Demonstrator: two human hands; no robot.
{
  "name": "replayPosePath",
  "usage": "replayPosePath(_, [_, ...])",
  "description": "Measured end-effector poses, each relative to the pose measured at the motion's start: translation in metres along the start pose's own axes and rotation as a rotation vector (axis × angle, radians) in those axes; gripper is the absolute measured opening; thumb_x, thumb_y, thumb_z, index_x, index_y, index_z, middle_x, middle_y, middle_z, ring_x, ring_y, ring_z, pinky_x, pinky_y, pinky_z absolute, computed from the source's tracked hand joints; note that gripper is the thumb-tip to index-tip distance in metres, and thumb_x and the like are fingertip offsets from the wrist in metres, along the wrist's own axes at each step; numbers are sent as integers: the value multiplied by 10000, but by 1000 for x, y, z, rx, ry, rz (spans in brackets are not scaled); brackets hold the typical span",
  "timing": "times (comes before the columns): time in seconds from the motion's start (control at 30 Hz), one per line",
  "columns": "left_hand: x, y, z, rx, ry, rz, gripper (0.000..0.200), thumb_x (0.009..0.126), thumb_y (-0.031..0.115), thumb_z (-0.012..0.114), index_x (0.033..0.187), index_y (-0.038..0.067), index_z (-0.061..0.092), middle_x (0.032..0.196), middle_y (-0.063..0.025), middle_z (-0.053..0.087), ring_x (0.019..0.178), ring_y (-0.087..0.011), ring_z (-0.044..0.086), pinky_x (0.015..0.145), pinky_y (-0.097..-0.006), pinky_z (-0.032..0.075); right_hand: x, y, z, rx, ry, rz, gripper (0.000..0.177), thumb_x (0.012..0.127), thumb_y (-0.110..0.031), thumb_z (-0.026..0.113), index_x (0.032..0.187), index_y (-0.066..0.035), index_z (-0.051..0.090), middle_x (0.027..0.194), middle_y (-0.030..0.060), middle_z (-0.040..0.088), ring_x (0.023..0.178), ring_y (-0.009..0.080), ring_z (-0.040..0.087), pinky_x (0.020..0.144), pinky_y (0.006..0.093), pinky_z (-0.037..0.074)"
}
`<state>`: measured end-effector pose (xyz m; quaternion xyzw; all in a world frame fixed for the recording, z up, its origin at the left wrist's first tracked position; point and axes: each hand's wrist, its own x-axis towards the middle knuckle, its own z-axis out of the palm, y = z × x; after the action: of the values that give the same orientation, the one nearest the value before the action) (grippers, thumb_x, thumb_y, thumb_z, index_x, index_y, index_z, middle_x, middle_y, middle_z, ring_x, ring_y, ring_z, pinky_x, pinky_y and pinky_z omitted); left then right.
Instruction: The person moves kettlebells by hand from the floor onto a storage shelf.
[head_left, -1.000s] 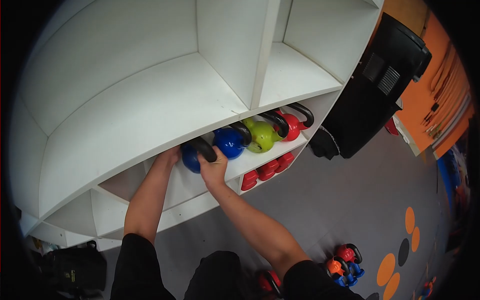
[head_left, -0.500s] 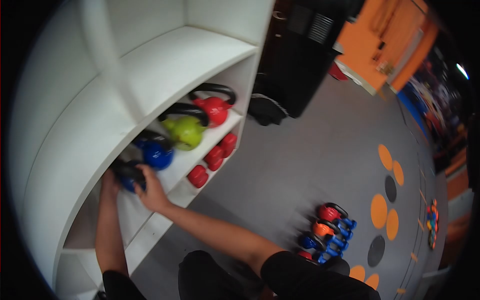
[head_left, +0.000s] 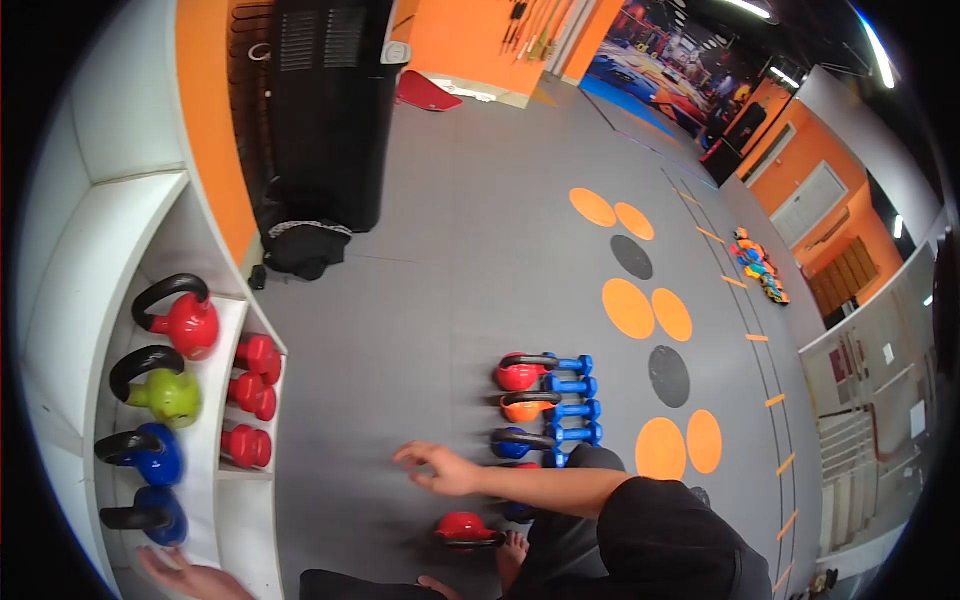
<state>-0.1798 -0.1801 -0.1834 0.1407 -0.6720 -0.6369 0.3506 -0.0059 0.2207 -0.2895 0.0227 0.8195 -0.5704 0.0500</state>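
Observation:
Just below the nearest blue kettlebell on the white shelf is my left hand, its fingers apart and holding nothing. That kettlebell stands last in a row with another blue kettlebell, a lime green kettlebell and a red kettlebell, all with black handles. My right hand hangs in the air over the grey floor, loosely bent and bare of any object. Close beneath it a red kettlebell rests on the floor by my feet.
Red dumbbells fill the lower shelf. To the right of my right hand, kettlebells including an orange one line up beside blue dumbbells. A black bag lies by the black cabinet. Orange floor spots mark the floor.
Both hands have come off the blue kettlebell, which now stands on the shelf. My right hand has swung right over the floor, and the view has turned right.

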Motion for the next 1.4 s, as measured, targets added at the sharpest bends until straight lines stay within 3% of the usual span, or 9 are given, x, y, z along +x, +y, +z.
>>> replayPosePath(0.07, [-84,1,40,96,-246,-3,618,878,102,472,1487,91,370,1511,-107,386,1397,-269,355,1095,-405,348,-31,12,-32,-51,52,84,423,830,-25,619,1246,-13,548,1241,156,579,1015,287,652,908,397,519])
replayPosePath(0.13, [-161,24,76,-153,-724,-380,775,774,3,631,1488,87,343,1527,-94,353,1347,-244,391,1058,-404,372,-50,10,-55,-138,51,164,397,832,-63,655,1216,-14,568,1182,166,616,990,294,658,910,403,517])
replayPosePath(0.27, [-220,-8,105,271,-1951,-113,682,759,262,811,1333,47,512,1363,-141,506,1273,-306,494,1041,-449,419,-75,16,-51,-341,-133,200,393,823,-145,682,1183,-10,597,1128,185,649,1004,336,657,896,430,519])
replayPosePath(0.37, [-257,-30,96,685,-2278,353,773,676,346,872,1304,45,536,1302,-149,549,1237,-323,529,1025,-460,437,-81,43,-24,-489,-368,242,450,793,-208,714,1181,-7,610,1115,193,666,1006,369,653,887,457,514])
replayPosePath(0.57, [-290,-67,67,876,-2546,587,792,639,364,887,1311,110,552,1315,-104,547,1254,-284,525,1023,-464,439,-101,55,13,-542,-985,331,452,741,-267,763,1088,10,679,1025,204,701,992,367,667,841,456,524])
replayPosePath(0.73, [-307,-105,42,720,-2611,539,725,678,340,861,1313,161,559,1290,-76,561,1199,-299,568,988,-449,473,-110,87,37,-527,-1177,406,306,691,-218,761,856,37,726,880,208,713,878,368,698,751,454,549])
replayPosePath(0.97, [-322,-110,53,690,-2605,635,510,676,263,817,1163,177,695,1183,-81,642,1080,-305,633,939,-427,514,-101,39,18,-601,-1110,295,242,633,-148,745,825,0,742,878,176,726,878,323,713,738,428,557])
replayPosePath(1.2, [-317,-144,62,505,-2234,120,266,688,182,707,947,144,753,884,-159,706,874,-378,669,817,-445,548,-80,81,7,-511,-942,404,373,569,-252,758,876,-41,736,888,197,713,878,360,699,760,468,552])
replayPosePath(1.4, [-321,-175,59,586,-1826,-13,306,719,161,733,1003,49,720,882,-199,707,852,-368,683,809,-442,539,-61,82,-14,-611,-611,391,307,679,-303,726,915,-107,730,907,192,698,907,373,675,820,475,549])
